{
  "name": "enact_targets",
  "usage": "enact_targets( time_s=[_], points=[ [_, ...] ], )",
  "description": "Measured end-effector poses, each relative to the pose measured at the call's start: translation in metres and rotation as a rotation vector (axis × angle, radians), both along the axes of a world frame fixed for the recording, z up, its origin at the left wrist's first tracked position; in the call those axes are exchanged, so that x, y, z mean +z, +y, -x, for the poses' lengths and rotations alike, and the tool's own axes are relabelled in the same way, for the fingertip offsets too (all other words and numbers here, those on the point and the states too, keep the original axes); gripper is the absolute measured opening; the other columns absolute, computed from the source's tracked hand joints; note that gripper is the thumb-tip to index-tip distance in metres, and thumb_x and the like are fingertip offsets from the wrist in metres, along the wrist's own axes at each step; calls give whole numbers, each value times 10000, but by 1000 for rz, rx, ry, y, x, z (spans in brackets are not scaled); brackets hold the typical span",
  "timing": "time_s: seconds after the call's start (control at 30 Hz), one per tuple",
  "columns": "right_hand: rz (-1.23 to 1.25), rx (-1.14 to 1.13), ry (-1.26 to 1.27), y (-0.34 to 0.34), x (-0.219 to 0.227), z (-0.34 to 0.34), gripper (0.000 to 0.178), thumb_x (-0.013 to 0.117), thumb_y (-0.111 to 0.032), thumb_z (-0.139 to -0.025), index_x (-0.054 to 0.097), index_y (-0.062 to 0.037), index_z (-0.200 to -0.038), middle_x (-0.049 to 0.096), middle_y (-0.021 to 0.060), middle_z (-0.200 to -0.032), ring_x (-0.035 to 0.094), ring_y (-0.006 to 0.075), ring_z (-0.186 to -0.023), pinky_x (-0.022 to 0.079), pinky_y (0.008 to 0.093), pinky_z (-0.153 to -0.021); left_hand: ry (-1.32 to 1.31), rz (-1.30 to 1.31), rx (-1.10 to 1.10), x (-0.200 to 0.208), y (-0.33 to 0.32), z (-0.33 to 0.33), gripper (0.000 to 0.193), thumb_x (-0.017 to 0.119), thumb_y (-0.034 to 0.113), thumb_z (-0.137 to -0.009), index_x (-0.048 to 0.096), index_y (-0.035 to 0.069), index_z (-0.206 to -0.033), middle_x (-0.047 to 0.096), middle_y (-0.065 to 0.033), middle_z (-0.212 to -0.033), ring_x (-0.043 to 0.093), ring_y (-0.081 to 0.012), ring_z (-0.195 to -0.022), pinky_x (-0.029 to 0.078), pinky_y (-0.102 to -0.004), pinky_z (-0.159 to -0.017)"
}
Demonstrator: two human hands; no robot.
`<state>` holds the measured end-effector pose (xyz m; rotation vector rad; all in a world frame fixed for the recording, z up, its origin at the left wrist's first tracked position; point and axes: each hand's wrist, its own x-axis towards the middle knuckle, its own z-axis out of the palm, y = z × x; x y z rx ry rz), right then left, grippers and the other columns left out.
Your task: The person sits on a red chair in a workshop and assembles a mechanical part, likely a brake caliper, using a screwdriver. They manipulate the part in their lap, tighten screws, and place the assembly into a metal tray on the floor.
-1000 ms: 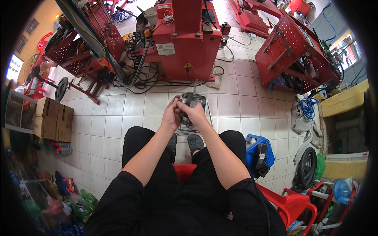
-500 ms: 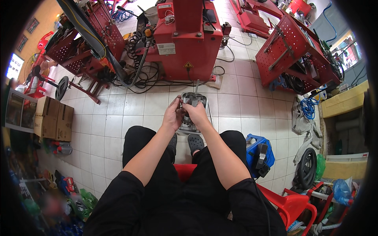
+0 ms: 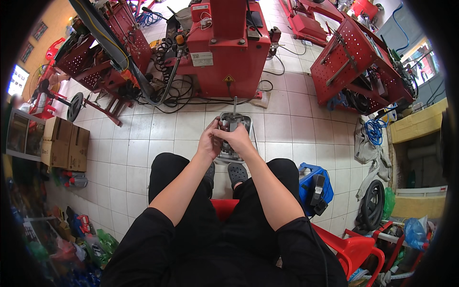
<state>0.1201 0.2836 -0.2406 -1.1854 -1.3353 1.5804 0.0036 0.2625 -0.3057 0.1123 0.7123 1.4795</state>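
Observation:
Between my knees, both hands are together over a shallow metal tray (image 3: 255, 143) on the floor. A greasy grey metal part with a thin rod (image 3: 234, 106) sticks out beyond my fingers, the rod pointing away from me. My left hand (image 3: 209, 141) is curled along the left side of this part, its darkened fingertips pointing forward. My right hand (image 3: 240, 139) closes in from the right, its thumb reaching across to the left fingers. Whatever small piece may lie between the fingertips is hidden. Other grey metal shows below the hands, too small to name.
A red machine (image 3: 229, 67) stands ahead, with black cables (image 3: 181, 95) on the tiles before it. Red tool carts stand left and right (image 3: 349, 67). A blue plastic stool-like item (image 3: 325, 184) is by my right knee; cardboard boxes (image 3: 64, 143) stand at left.
The rod has shifted slightly left and stands more upright in view. My right thumb and fingers have moved left, closer against my left hand.

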Motion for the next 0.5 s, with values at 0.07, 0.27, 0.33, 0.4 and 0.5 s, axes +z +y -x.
enact_targets(
  time_s=[0.07, 0.27, 0.33, 0.4, 0.5],
  points=[
    [107, -35, 22, 3, -8, 1, 416, 700, -201, -708, 547, 65, -989, 629, 134, -863, 609, 168, -756, 492, 297, -659, 33, 54, 16, 3, -1, -2, 189, 527, 224, -930, 565, 139, -1094, 595, 33, -891, 567, -125, -810, 435, -277, -723],
    [44, 1, -54, 3, -10, 0, 475, 728, -260, -715, 541, 67, -1005, 629, 143, -870, 609, 170, -762, 494, 301, -667, 1, 12, 12, 1, -1, -3, 186, 538, 214, -921, 572, 136, -1087, 598, 27, -870, 569, -113, -815, 435, -274, -735],
    [-32, 19, -134, 6, -31, 0, 466, 715, -249, -722, 535, 78, -1001, 631, 150, -865, 616, 174, -758, 496, 296, -668, -12, -25, -3, -3, -1, -1, 193, 535, 220, -922, 567, 143, -1096, 595, 32, -864, 570, -112, -818, 425, -282, -740],
    [-21, 8, -119, 5, -22, 2, 461, 708, -245, -726, 532, 86, -993, 632, 155, -860, 623, 179, -755, 498, 295, -666, 11, 2, -6, 1, -2, 0, 202, 532, 228, -923, 561, 150, -1107, 592, 36, -860, 570, -113, -819, 417, -290, -741],
    [76, -39, -11, 2, -9, 1, 448, 699, -239, -726, 533, 91, -980, 632, 155, -845, 631, 186, -747, 501, 298, -655, 67, 102, 9, 11, -3, -4, 211, 524, 243, -923, 550, 164, -1117, 586, 38, -856, 569, -115, -815, 405, -300, -735]
  ],
)
